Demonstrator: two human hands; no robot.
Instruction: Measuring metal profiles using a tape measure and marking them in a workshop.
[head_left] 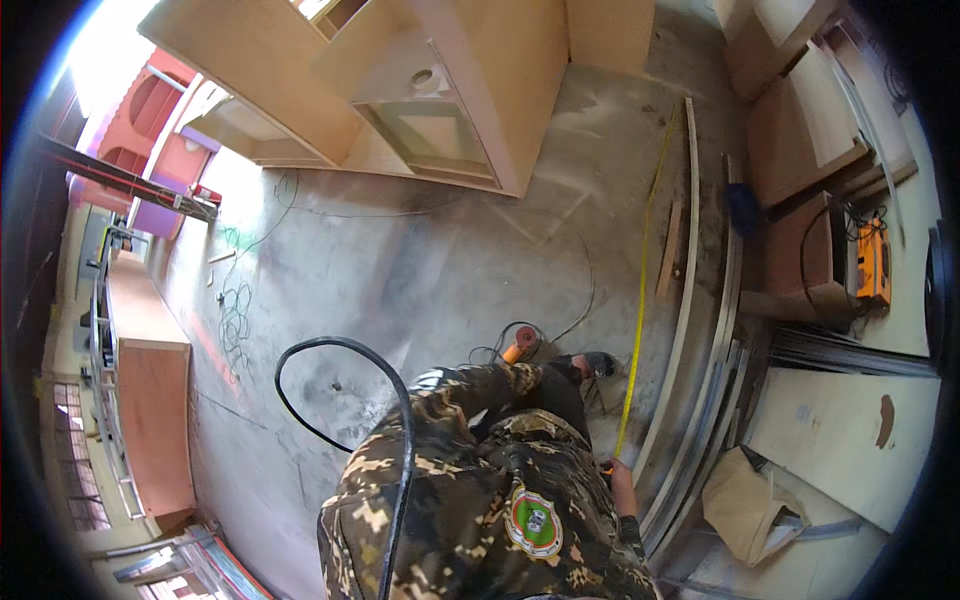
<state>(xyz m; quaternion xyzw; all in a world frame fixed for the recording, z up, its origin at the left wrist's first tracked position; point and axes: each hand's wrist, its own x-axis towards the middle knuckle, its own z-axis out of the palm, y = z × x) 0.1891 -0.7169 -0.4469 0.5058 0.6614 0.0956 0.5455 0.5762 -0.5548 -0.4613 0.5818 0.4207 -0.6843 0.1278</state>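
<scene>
My right hand [622,482], low and to the right of my camouflage jacket [450,490], is closed on the near end of a tape measure [643,300]. Its yellow blade runs out along the floor, away from me. A small orange bit shows at my fingers; the case is mostly hidden. My left sleeve [485,385] reaches forward, but the left hand is hidden. Just beyond that sleeve lies an orange power tool with a round reddish disc [525,338], its cord coiled around it. My foot in a dark shoe [598,364] stands beside the tape.
Long pale bars [690,230] and a short wood strip [671,250] lie right of the tape. A large wooden cabinet [430,120] stands ahead. A black hose [330,343] loops at my left. Thin cables [235,315] trail over the floor. An orange machine [873,262] sits far right.
</scene>
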